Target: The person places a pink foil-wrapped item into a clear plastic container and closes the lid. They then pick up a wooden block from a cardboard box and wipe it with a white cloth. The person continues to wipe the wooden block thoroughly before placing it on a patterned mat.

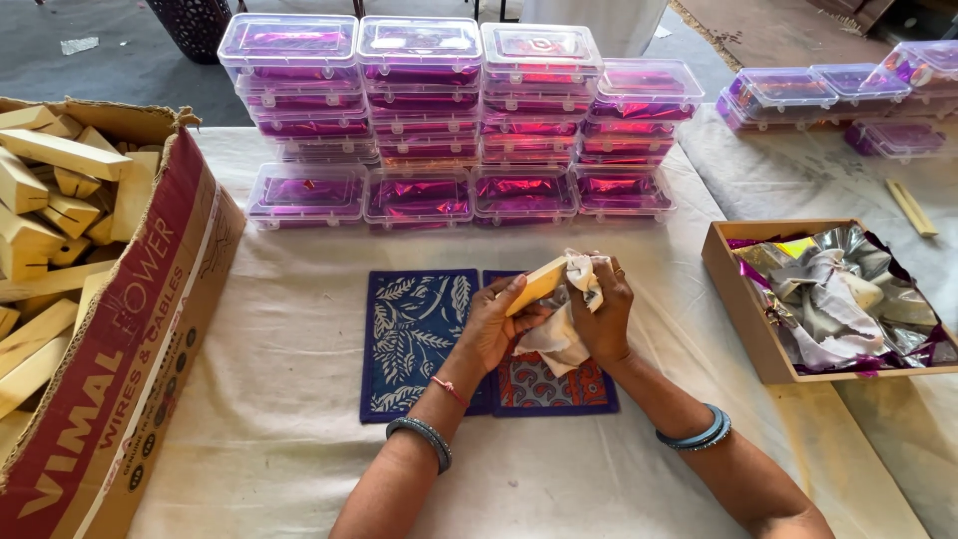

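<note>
Left hand point(496, 321) grips a wooden block point(536, 284) at centre; right hand point(602, 314) rubs it with white cloth point(561, 334). Filled clear boxes point(429, 115) stacked far; carton of blocks point(60, 230) left remains full.

Open cloth-covered table point(299, 399) lies near the person on both sides of the two hands, so a hand could pass freely along the front edge. Straight ahead, a wall of stacked clear boxes point(459, 110) with purple foil closes off the far side; only a narrow strip of cloth separates it from the blue printed mats point(414, 344). On the left a tall cardboard carton point(140, 339) full of wooden blocks blocks sideways reach. On the right a shallow wooden tray point(743, 319) of crumpled foil stands in the way, with a bare gap between it and the mats.
</note>
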